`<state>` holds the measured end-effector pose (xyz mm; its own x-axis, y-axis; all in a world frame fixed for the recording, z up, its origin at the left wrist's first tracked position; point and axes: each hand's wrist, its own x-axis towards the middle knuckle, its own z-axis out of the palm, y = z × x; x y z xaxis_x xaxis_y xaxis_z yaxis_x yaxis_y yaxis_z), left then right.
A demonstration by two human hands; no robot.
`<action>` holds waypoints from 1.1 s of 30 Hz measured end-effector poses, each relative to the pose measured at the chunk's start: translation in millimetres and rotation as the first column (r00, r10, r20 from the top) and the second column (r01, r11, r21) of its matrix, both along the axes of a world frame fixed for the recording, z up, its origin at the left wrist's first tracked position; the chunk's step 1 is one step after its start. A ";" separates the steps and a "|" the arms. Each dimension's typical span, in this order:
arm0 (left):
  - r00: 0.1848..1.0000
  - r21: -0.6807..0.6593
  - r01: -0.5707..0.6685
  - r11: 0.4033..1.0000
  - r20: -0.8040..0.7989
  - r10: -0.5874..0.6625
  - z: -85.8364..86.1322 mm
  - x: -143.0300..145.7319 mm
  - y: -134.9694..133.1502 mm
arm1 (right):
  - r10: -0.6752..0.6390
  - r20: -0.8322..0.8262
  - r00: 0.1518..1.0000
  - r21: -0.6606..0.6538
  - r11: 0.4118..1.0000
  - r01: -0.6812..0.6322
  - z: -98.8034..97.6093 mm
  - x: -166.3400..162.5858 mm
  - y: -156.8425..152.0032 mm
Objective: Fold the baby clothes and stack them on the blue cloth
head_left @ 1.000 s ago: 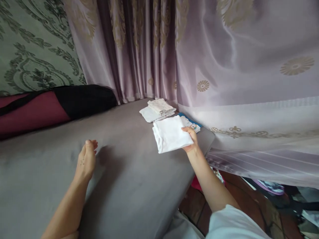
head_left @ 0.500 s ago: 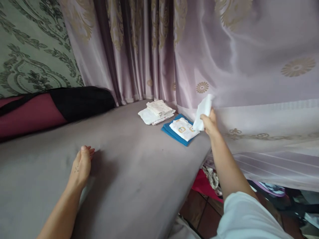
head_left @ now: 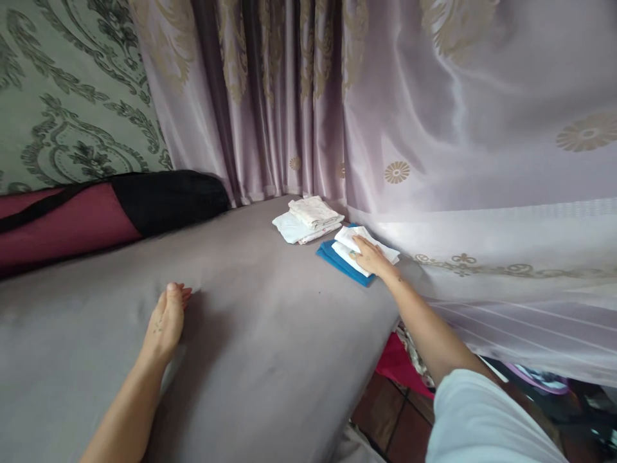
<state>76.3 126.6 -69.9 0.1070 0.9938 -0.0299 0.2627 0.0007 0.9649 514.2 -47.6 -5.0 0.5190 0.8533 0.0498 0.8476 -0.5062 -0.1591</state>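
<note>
My right hand rests with its fingers stretched out on a folded white cloth. That cloth lies on top of another small white folded cloth, whose printed side is mostly hidden. Beneath both is a folded blue cloth, showing along the left and front of the pile. Just left of this pile sits a second stack of pale folded cloths. My left hand is held over the grey sheet, thumb up, fingers loosely apart and partly hidden behind the thumb, with nothing seen in it.
A grey-sheeted bed spans the middle. A maroon and black bag lies along the patterned wall. Lilac curtains hang behind the piles. At the bed's right edge, red fabric hangs above the tiled floor.
My right hand has come down and left, laying the white cloth it held in the air onto the blue pile, and its fingers have spread. My left hand stays much the same.
</note>
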 end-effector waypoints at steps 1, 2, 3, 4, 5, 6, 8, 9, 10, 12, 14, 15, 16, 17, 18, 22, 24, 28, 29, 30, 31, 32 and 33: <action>1.000 -0.004 -0.002 1.000 0.002 0.002 0.6 0.7 -0.4 | -0.004 0.001 1.000 0.009 1.000 0.004 0.3 -1.3 0.7; 1.000 -0.005 -0.006 1.000 0.006 0.006 1.2 1.4 -0.9 | -0.004 0.012 1.000 0.005 1.000 0.004 -1.2 -3.2 1.0; 1.000 -0.006 -0.007 1.000 0.011 0.007 1.6 2.0 -1.4 | 0.001 0.032 0.999 -0.011 1.000 0.000 -3.9 -5.4 0.7; 1.000 -0.007 -0.008 1.000 0.017 0.008 1.9 2.5 -1.8 | 0.010 0.053 0.999 -0.035 0.999 -0.008 -7.2 -7.5 0.0; 1.000 -0.007 -0.009 1.000 0.023 0.009 2.1 2.8 -2.1 | 0.022 0.065 0.998 -0.061 0.998 -0.018 -10.3 -9.0 -1.1; 1.000 -0.005 -0.009 1.000 0.027 0.009 2.3 3.1 -2.5 | 0.034 0.064 0.997 -0.081 0.996 -0.029 -12.5 -9.6 -2.5; 1.000 0.007 -0.006 1.000 0.026 0.006 2.8 3.3 -3.2 | 0.050 0.001 0.999 -0.089 0.995 -0.050 -12.2 -7.3 -5.0; 1.000 0.012 -0.005 1.000 0.022 0.005 3.2 3.4 -3.5 | 0.056 -0.053 0.997 -0.076 0.995 -0.060 -9.5 -4.4 -5.8; 1.000 0.012 -0.006 1.000 0.018 0.005 3.6 3.4 -3.8 | 0.057 -0.100 0.993 -0.045 0.997 -0.061 -5.4 -0.8 -6.1; 1.000 0.005 -0.011 1.000 0.016 0.011 4.0 3.4 -3.9 | 0.023 -0.117 0.993 0.072 0.997 -0.015 4.7 7.1 -4.7; 1.000 -0.003 -0.016 1.000 0.022 0.016 3.7 3.0 -3.6 | -0.055 -0.036 0.998 0.217 0.974 0.062 12.8 13.2 -0.8; 1.000 0.000 -0.018 1.000 0.024 0.018 3.4 2.7 -3.4 | -0.101 0.023 0.995 0.281 0.955 0.090 14.6 14.9 1.8; 1.000 0.010 -0.018 1.000 0.020 0.018 3.2 2.4 -3.3 | -0.139 0.077 0.987 0.325 0.940 0.107 14.8 15.6 4.7; 1.000 0.022 -0.020 1.000 0.011 0.020 3.2 2.0 -3.4 | -0.156 0.113 0.981 0.335 0.936 0.110 13.2 15.4 7.7; 1.000 0.034 -0.022 0.999 -0.001 0.022 3.5 1.7 -3.6 | -0.154 0.126 0.980 0.304 0.946 0.109 10.3 14.6 10.6; 0.998 0.063 -0.028 0.998 -0.048 0.031 4.7 0.8 -5.0 | -0.086 0.032 0.996 -0.033 0.996 0.087 -2.3 11.3 18.9; 0.998 0.081 -0.024 0.996 -0.059 0.029 3.2 0.4 -4.5 | -0.069 0.003 0.998 -0.113 0.991 0.069 -3.4 11.4 20.2; 0.997 0.101 -0.014 0.995 -0.076 0.021 -2.3 -0.6 -2.2 | -0.088 0.106 0.990 0.000 0.996 0.088 -2.9 8.4 22.2; 0.997 0.102 -0.016 0.995 -0.079 0.024 -2.5 -0.7 -2.4 | -0.101 0.146 0.984 0.047 0.994 0.095 -4.4 6.3 23.5; 0.996 0.103 -0.020 0.994 -0.083 0.028 -1.9 -0.7 -3.1 | -0.105 0.172 0.980 0.073 0.993 0.093 -6.6 4.1 25.2; 0.995 0.109 -0.024 0.994 -0.096 0.035 -0.5 -0.7 -4.3 | -0.094 0.175 0.980 0.070 0.994 0.083 -9.1 2.0 27.1; 0.992 0.117 -0.027 0.993 -0.121 0.041 1.5 -0.6 -5.7 | -0.075 0.159 0.984 0.042 0.997 0.069 -11.4 0.4 29.0; 0.986 0.129 -0.028 0.991 -0.158 0.048 3.7 -0.5 -7.2 | -0.056 0.128 0.990 0.000 0.998 0.057 -13.2 -0.6 30.6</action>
<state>75.8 119.5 -66.2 0.0732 0.9940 0.0816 0.4164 -0.1048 0.9031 513.6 -17.0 -18.1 0.5559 0.8231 0.1163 0.8309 -0.5542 -0.0492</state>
